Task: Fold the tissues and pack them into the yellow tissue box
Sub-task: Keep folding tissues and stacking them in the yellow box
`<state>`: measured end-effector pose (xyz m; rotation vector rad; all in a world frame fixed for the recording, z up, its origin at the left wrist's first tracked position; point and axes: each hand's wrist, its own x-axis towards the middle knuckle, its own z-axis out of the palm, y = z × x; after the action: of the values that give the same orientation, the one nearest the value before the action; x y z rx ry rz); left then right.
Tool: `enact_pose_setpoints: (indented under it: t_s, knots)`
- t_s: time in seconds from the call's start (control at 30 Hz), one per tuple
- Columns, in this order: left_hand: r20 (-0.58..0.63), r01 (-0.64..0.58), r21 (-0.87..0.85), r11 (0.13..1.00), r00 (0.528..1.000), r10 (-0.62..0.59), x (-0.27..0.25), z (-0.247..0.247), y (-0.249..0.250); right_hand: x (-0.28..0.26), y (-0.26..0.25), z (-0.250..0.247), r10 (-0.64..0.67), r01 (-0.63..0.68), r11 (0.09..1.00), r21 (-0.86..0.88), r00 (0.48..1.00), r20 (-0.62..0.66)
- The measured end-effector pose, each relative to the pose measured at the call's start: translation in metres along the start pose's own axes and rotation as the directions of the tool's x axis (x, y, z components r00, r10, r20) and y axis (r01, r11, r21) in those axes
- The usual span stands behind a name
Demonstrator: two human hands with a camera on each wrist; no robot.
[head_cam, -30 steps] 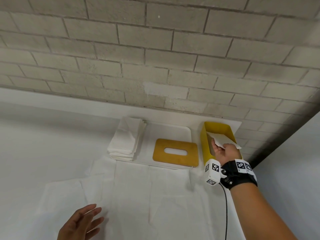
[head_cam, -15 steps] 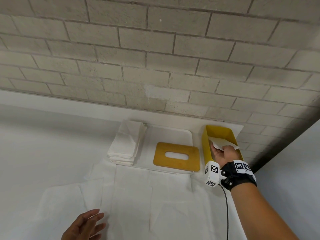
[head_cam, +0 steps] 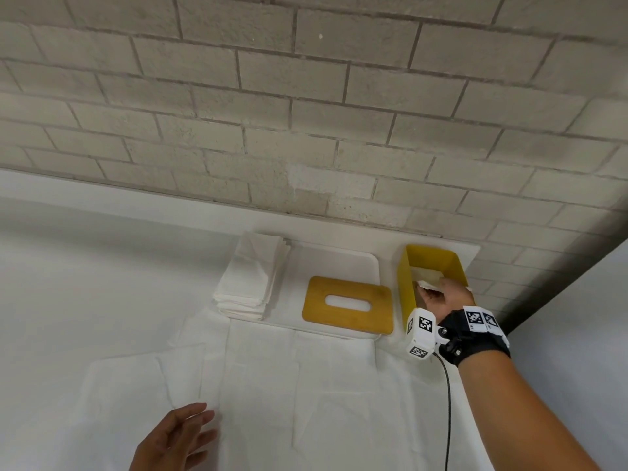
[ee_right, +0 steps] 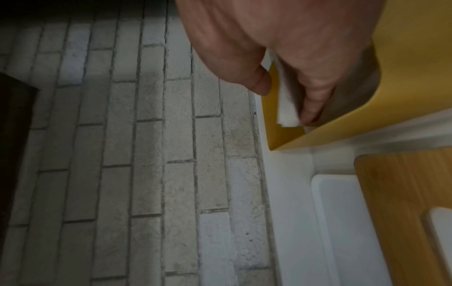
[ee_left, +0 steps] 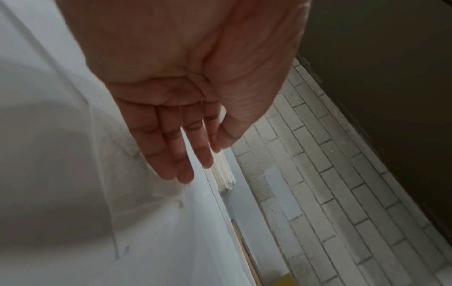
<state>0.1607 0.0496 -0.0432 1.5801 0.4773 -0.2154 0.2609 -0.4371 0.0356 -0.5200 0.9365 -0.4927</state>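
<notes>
Counted at the frame's middle right: one yellow tissue box, one slotted wooden lid on one white tray, one stack of folded tissues left of it. Right hand inside the box, grip pinching one folded tissue; left hand lower left, released, fingers straight over unfolded tissues on the worktop. No readable writing, only black-and-white markers on the wrist strap.

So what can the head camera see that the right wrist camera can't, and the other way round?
Only the head view shows the stack of folded tissues, the unfolded sheets spread on the table, and the open left hand above them. Only the right wrist view shows, up close, the fingers pinching the folded tissue inside the box. Both share the right hand, the yellow tissue box, the wooden lid with its slot, the white tray and the brick wall.
</notes>
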Motion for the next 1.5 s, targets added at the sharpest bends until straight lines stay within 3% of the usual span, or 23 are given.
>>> enact_pose_setpoints:
  t_s: [0.17, 0.3, 0.4, 0.43, 0.47, 0.5, 0.57, 0.6, 0.67, 0.83, 0.93, 1.0, 1.27, 1.33, 1.4, 1.43, 1.5]
  knots:
    - [0.05, -0.051, 0.005, 0.999, 0.997, 0.05, -0.006, -0.004, 0.008, -0.057, -0.013, -0.029, 0.097, -0.083, 0.987, -0.138, 0.99, 0.104]
    - [0.081, -0.08, 0.058, 0.995, 0.994, 0.075, -0.012, -0.007, -0.001, -0.115, 0.0, -0.083, -0.006, 0.028, 0.989, -0.148, 0.99, 0.142]
    - [0.13, -0.13, 0.111, 0.985, 0.985, 0.115, -0.024, -0.005, -0.004, -0.135, 0.03, -0.128, -0.005, 0.075, 0.888, -0.454, 0.988, 0.154]
    - [0.15, -0.143, 0.123, 0.982, 0.981, 0.124, -0.028, -0.003, -0.005, -0.139, 0.043, -0.143, -0.024, 0.12, 0.782, -0.611, 0.986, 0.163]
    - [0.173, -0.156, 0.132, 0.979, 0.976, 0.132, -0.032, -0.001, -0.004, -0.143, 0.055, -0.156, -0.056, 0.188, 0.619, -0.763, 0.979, 0.195]
    - [0.196, -0.17, 0.141, 0.975, 0.971, 0.141, -0.036, 0.0, -0.004, -0.146, 0.067, -0.168, -0.089, 0.271, 0.39, -0.88, 0.962, 0.257]
    - [0.242, -0.202, 0.18, 0.963, 0.958, 0.156, -0.041, 0.004, -0.004, -0.152, 0.089, -0.185, -0.068, 0.404, -0.061, -0.913, 0.911, 0.408]
    - [0.267, -0.224, 0.207, 0.952, 0.949, 0.165, -0.043, 0.006, -0.005, -0.155, 0.098, -0.19, -0.039, 0.435, -0.196, -0.879, 0.892, 0.45]
    - [0.326, -0.279, 0.256, 0.926, 0.926, 0.19, -0.048, 0.01, -0.006, -0.16, 0.111, -0.193, 0.001, 0.446, -0.333, -0.831, 0.881, 0.473]
    - [0.495, -0.443, 0.366, 0.819, 0.837, 0.231, -0.053, 0.025, 0.005, -0.167, 0.132, -0.171, 0.057, 0.469, -0.498, -0.729, 0.857, 0.513]
    - [0.575, -0.537, 0.399, 0.744, 0.778, 0.253, -0.056, 0.036, 0.012, -0.168, 0.144, -0.159, 0.135, 0.527, -0.518, -0.674, 0.828, 0.544]
    - [0.579, -0.554, 0.402, 0.729, 0.771, 0.265, -0.058, 0.042, 0.016, -0.167, 0.152, -0.152, 0.179, 0.549, -0.534, -0.643, 0.817, 0.548]
    - [0.467, -0.467, 0.395, 0.792, 0.844, 0.264, -0.049, 0.027, 0.018, -0.167, 0.157, -0.126, 0.236, 0.525, -0.624, -0.58, 0.833, 0.5]
    - [0.454, -0.456, 0.397, 0.796, 0.852, 0.261, -0.047, 0.022, 0.018, -0.169, 0.155, -0.125, 0.217, 0.544, -0.637, -0.547, 0.807, 0.55]
    - [0.453, -0.448, 0.4, 0.8, 0.855, 0.252, -0.047, 0.02, 0.019, -0.173, 0.148, -0.123, 0.197, 0.573, -0.552, -0.606, 0.795, 0.573]
    - [0.454, -0.445, 0.399, 0.802, 0.856, 0.249, -0.047, 0.021, 0.02, -0.171, 0.143, -0.123, 0.206, 0.602, -0.45, -0.659, 0.788, 0.58]
    - [0.451, -0.438, 0.369, 0.82, 0.855, 0.254, -0.047, 0.024, 0.021, -0.175, 0.128, -0.119, 0.224, 0.626, -0.103, -0.773, 0.772, 0.595]
